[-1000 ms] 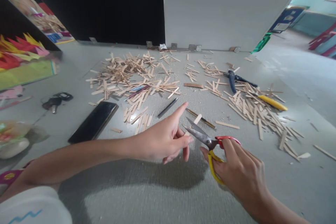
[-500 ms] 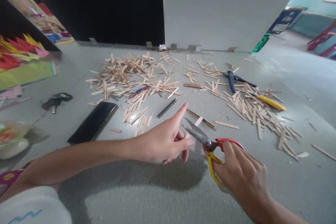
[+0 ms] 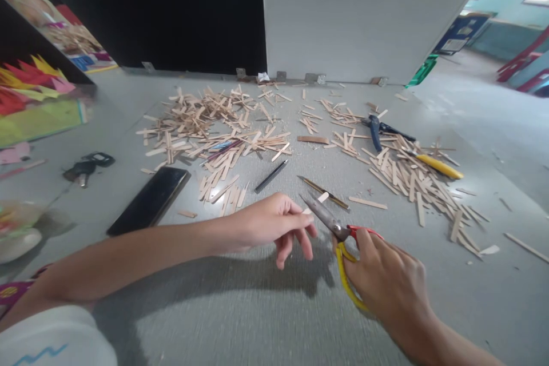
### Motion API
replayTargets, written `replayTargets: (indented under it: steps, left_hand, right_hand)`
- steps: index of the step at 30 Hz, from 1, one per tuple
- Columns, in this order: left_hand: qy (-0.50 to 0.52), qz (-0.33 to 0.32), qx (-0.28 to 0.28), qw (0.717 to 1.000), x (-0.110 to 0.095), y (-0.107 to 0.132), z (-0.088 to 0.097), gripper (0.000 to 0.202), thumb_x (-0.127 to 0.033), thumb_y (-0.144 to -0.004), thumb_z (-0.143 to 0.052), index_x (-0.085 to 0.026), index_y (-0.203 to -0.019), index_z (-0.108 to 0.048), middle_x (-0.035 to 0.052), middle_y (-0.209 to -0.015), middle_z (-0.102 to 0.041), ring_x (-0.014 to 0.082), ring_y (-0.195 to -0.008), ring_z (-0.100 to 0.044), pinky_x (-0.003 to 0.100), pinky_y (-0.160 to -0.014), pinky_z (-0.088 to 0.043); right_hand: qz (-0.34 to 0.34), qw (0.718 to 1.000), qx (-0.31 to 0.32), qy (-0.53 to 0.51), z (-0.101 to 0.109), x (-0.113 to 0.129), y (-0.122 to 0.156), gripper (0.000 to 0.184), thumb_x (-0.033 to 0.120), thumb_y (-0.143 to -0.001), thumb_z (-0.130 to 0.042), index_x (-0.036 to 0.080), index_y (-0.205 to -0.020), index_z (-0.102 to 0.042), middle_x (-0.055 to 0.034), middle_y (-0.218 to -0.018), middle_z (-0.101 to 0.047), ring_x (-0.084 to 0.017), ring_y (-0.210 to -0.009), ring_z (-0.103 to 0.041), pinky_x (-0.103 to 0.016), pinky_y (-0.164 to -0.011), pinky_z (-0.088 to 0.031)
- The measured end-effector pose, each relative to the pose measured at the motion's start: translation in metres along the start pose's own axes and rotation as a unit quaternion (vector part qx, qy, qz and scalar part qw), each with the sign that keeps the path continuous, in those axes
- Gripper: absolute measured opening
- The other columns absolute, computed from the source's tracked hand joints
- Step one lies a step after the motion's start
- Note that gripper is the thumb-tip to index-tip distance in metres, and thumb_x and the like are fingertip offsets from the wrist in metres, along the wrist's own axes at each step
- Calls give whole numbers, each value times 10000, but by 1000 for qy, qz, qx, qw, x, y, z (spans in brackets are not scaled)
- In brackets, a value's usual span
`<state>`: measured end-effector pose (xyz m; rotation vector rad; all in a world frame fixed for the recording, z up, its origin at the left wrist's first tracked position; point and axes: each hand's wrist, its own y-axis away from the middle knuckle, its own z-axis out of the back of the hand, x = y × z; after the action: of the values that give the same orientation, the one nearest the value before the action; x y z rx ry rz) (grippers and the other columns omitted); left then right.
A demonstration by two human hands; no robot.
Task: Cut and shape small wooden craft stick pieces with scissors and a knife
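Observation:
My right hand [image 3: 386, 280] grips red-and-yellow scissors [image 3: 338, 234], its fingers through the handles and the blades closed, pointing up and left. My left hand [image 3: 274, 223] pinches a short wooden stick [image 3: 319, 199] between thumb and forefinger, right against the blades. The stick's pale end pokes out just past the blade tips. Both hands hover low over the grey floor [image 3: 240, 309].
Heaps of cut wooden sticks [image 3: 206, 126] spread across the back and to the right [image 3: 412, 177]. A black phone [image 3: 150, 199], a dark pen [image 3: 271, 176], keys [image 3: 86, 166], blue pliers [image 3: 377, 128] and a yellow-handled tool [image 3: 437, 166] lie around. Coloured paper sits at left.
The scissor blades have closed on the stick. My left forefinger, stretched out before, has curled down onto the stick. Both hands shifted slightly left.

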<state>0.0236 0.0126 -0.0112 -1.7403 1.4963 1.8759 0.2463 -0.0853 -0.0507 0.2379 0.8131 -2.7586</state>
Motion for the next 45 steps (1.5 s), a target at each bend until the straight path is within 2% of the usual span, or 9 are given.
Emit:
replayTargets:
  steps: [8, 14, 17, 21, 27, 31, 35, 38, 45]
  left_hand:
    - [32, 10, -13, 999, 3, -9, 1, 443, -348, -1159, -463, -125, -854, -695, 36, -644, -756, 87, -370, -555, 205, -440, -411]
    - [19, -2, -15, 1000, 2, -10, 4, 427, -366, -1151, -482, -130, -866, -695, 29, -628, -737, 100, -388, -555, 217, -450, -437]
    - [-6, -17, -41, 999, -3, -7, 4, 406, -346, -1152, -449, -127, -915, -696, 32, -644, -734, 108, -419, -571, 230, -474, -430]
    - [-35, -59, -83, 994, -11, 1, 3, 369, -353, -1150, -437, -129, -989, -682, 32, -670, -725, 115, -465, -581, 244, -517, -446]
    - [-76, -156, -89, 981, -15, 19, 0, 379, -367, -1161, -383, -185, -890, -575, -43, -578, -574, 104, -482, -508, 232, -543, -436]
    - [-79, -172, -81, 979, -14, 25, -3, 380, -370, -1164, -366, -194, -884, -552, -55, -579, -542, 102, -494, -492, 227, -540, -427]
    - [-82, -185, -80, 976, -15, 28, -5, 376, -371, -1162, -381, -190, -883, -556, -60, -581, -535, 98, -499, -479, 218, -533, -418]
    - [-96, -191, -82, 973, -15, 30, -5, 368, -372, -1155, -394, -190, -883, -561, -65, -578, -526, 97, -505, -467, 212, -525, -399]
    - [-140, -203, -111, 963, -11, 32, -7, 385, -435, -1151, -392, -191, -924, -583, -65, -599, -548, 99, -518, -490, 219, -541, -393]
  right_hand:
    - [-9, 987, 148, -55, -18, -8, 11, 177, 215, -891, -576, 225, -723, -631, -31, -539, -716, -233, -389, -688, -272, -445, -205]
    - [-68, 976, 164, -127, -23, -11, 7, 504, 491, -1084, -475, 232, -680, -628, -29, -481, -641, -208, -347, -585, -292, -456, -221]
    - [-112, 947, 184, -237, -18, -13, -4, 608, 634, -1069, -500, 248, -603, -552, 8, -450, -547, -156, -369, -462, -284, -440, -270]
    - [-151, 848, 241, -448, -4, -14, -15, 641, 765, -1010, -516, 252, -627, -479, 43, -513, -478, -131, -455, -396, -259, -432, -312]
    - [-162, 579, 330, -728, 1, -14, 0, 721, 870, -1015, -324, 236, -795, -589, 10, -563, -568, -180, -489, -580, -310, -533, -561]
    - [-169, 505, 346, -772, 1, -14, 6, 702, 895, -987, -334, 256, -800, -554, 29, -580, -545, -170, -449, -556, -332, -543, -583]
    - [-183, 403, 354, -824, 5, -11, 2, 700, 940, -911, -477, 263, -733, -491, 69, -563, -473, -120, -379, -458, -293, -485, -532]
    - [-188, 374, 350, -838, 3, -11, 6, 670, 906, -932, -523, 254, -778, -494, 62, -556, -509, -116, -386, -501, -219, -413, -434]
    - [-176, 370, 349, -843, -8, -11, 21, 706, 840, -1021, -448, 212, -721, -568, 62, -462, -474, -81, -333, -418, -169, -343, -335]
